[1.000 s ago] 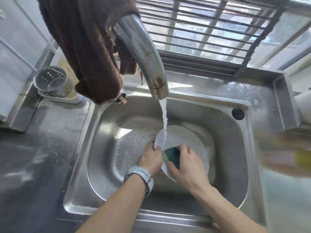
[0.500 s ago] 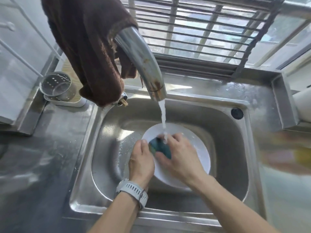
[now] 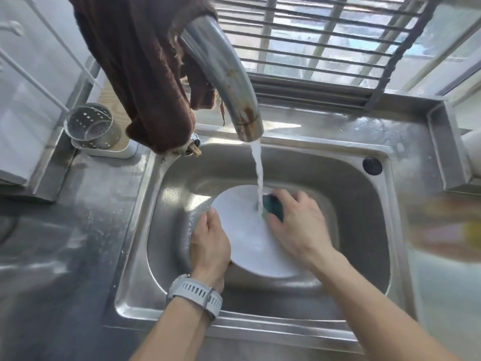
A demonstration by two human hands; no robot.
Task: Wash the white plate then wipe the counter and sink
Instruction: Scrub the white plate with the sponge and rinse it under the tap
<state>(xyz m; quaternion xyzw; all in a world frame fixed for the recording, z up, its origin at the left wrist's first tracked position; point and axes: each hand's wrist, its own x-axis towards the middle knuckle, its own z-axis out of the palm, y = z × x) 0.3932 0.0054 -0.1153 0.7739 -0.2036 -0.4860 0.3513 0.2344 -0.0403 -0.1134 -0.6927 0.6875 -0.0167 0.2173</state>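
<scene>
Head view: white plate (image 3: pixel 242 230) faces up, tilted.

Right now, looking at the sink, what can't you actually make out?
All in the head view:
- The sink drain: hidden under the white plate and both hands.
- Most of the green sponge: covered by the right hand.
- Objects on the right counter: blurred beyond telling.
- The faucet base: hidden behind the brown cloth.

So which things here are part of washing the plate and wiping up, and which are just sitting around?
In use: white plate, green sponge, faucet, sink, left hand, right hand.
Idle: brown cloth, perforated metal cup.
</scene>
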